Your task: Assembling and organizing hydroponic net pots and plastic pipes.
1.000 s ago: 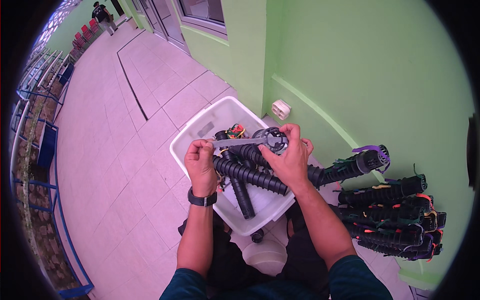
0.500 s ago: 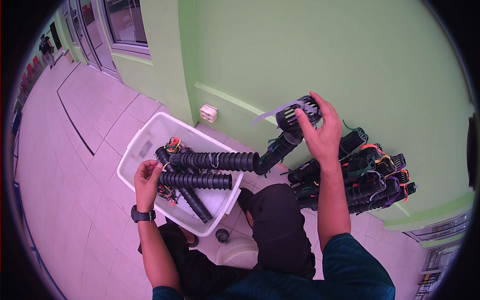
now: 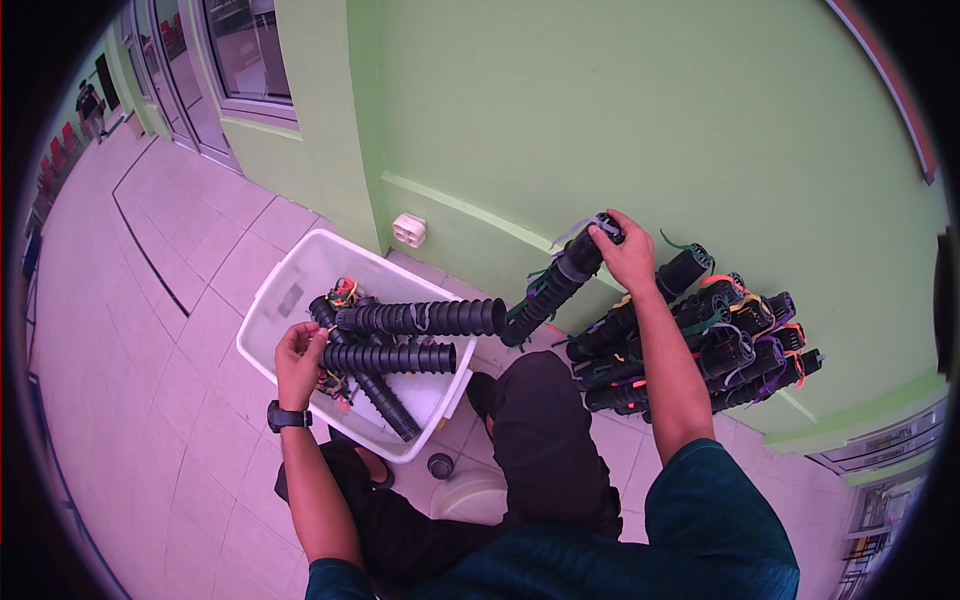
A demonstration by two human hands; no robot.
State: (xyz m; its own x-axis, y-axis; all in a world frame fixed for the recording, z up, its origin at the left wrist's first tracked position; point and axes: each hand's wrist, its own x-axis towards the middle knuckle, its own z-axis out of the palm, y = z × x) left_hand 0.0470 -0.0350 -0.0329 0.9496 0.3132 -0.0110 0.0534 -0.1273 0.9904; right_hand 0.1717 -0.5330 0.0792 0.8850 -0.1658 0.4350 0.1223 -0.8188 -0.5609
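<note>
My right hand (image 3: 628,252) is closed round the slotted top end of a black ribbed tube (image 3: 552,285) beside the green wall. A grey strip hangs at that end, and dark green strips show along the tube. Over the left side of a white plastic tub (image 3: 262,300), my left hand (image 3: 298,362) has thumb and fingers pinched together. A small yellow strip shows by its fingertips, but I cannot make out what they hold. Under and beside that hand, black ribbed tubes (image 3: 425,318) lie crossed in the tub, with a bundle of coloured strips (image 3: 343,292).
Several more black tubes (image 3: 728,350) with coloured strips lean in a cluster along the wall at right. A small black cap (image 3: 440,465) and a pale round container (image 3: 470,497) are near my legs. A white socket (image 3: 409,230) juts from the wall. A person (image 3: 90,108) is far left.
My right hand has moved down and away from me with the tube's top end, now beside the wall. My left hand stays about where it was over the tub.
</note>
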